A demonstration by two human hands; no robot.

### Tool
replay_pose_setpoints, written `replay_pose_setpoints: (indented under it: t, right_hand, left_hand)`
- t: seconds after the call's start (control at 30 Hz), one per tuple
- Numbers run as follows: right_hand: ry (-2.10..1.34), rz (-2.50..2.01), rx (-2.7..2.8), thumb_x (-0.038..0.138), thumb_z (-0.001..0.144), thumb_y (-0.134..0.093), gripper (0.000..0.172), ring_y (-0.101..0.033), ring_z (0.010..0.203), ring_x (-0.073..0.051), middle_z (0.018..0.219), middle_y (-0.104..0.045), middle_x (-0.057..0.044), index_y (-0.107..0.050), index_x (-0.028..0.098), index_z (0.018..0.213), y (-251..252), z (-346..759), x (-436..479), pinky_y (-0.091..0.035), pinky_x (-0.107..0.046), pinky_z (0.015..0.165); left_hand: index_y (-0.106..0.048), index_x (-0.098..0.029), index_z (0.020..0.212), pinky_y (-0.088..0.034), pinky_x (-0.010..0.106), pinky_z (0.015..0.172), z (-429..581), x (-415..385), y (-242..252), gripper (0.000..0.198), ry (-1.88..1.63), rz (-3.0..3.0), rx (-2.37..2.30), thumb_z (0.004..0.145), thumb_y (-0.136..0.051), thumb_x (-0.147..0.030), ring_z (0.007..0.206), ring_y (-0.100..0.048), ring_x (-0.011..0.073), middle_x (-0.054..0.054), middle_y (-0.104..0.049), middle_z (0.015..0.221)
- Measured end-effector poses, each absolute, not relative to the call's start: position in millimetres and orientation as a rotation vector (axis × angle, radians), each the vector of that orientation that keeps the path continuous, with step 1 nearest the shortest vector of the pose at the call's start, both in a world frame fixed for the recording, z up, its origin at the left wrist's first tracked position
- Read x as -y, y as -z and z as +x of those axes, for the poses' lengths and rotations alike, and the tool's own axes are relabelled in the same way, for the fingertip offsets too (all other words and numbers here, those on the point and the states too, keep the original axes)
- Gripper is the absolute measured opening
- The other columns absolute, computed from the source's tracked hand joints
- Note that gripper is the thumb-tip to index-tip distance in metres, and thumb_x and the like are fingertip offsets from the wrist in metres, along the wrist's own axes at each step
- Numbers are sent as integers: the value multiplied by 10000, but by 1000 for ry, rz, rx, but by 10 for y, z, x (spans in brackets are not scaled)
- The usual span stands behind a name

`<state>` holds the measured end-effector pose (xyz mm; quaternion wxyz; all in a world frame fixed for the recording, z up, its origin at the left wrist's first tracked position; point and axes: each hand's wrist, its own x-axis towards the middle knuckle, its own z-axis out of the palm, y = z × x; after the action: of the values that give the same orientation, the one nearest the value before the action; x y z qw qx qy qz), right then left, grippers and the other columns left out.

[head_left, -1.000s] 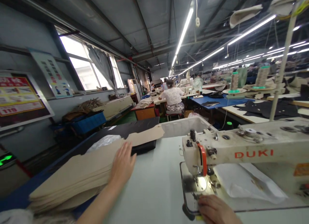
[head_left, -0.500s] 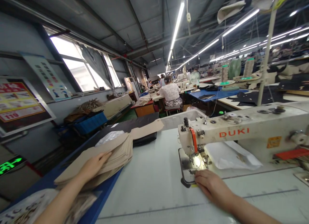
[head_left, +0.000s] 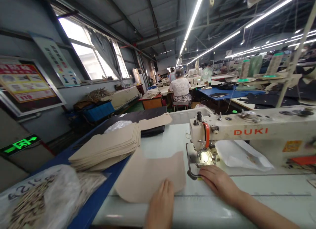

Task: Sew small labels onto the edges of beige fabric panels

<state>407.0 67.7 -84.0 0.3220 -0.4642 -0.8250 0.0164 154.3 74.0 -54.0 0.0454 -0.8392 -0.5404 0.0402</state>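
On the pale sewing table, the left hand (head_left: 160,202) is pressing flat and open on a tan fabric piece (head_left: 150,176), sliding it toward the sewing machine (head_left: 247,136) needle, where the right hand (head_left: 217,181) is resting open, with a fabric stack (head_left: 106,150) and plastic bag (head_left: 39,196) lying left, nothing blocking.

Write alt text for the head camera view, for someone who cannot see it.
A person's left hand presses a tan fabric piece flat on a pale sewing table, while the right hand rests at the needle plate of a white DUKI sewing machine. A stack of tan pieces lies to the left.
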Motion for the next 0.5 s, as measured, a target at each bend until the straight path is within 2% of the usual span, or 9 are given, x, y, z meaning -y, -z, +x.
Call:
replay_pose_setpoints:
  t: [0.1,0.2,0.27,0.33,0.4,0.5]
  right_hand:
    - [-82,-1191,2177,243,965,-380,311,-606,1020,-230,1091,-656,-121,-640,150,1106,770,3934,-680,-511,-400,896]
    - [-190,-1201,2199,261,968,-365,337,-578,1097,-232,1173,-628,-117,-638,178,1148,750,3741,-710,-483,-423,957]
    - [-278,-1229,2244,267,959,-379,343,-550,1154,-243,1241,-593,-123,-633,178,1173,790,3642,-733,-460,-440,994]
    - [-336,-1252,2307,267,948,-397,364,-495,1229,-263,1325,-532,-127,-597,171,1236,853,3594,-750,-424,-470,1032]
    - [-366,-1272,2356,274,946,-395,401,-426,1295,-273,1392,-463,-123,-538,169,1306,901,3593,-757,-376,-501,1068]
    - [-406,-1301,2411,314,962,-360,440,-369,1335,-268,1436,-400,-115,-479,169,1359,906,3628,-751,-323,-518,1100]
  left_hand:
    - [-554,-96,1253,-500,352,951,1796,-532,832,541,32,-2517,1612,774,-374,82,1213,-503,266,183,-532,1290]
    - [-554,-76,1248,-523,378,926,1977,-436,901,450,143,-2571,1577,818,-449,5,1193,-520,289,193,-548,1270]
    - [-545,-56,1251,-514,403,943,2035,-392,892,409,194,-2647,1561,846,-526,-109,1207,-504,309,200,-521,1299]
    - [-543,-66,1255,-497,410,966,2004,-344,863,464,285,-2768,1500,847,-598,-280,1218,-494,314,187,-508,1321]
    - [-560,-122,1244,-486,374,981,1849,-305,791,483,423,-2902,1386,847,-594,-396,1196,-523,272,140,-541,1308]
    - [-585,-196,1209,-446,320,1018,1336,-340,507,348,655,-2859,1395,923,-441,-332,1166,-549,187,66,-580,1281]
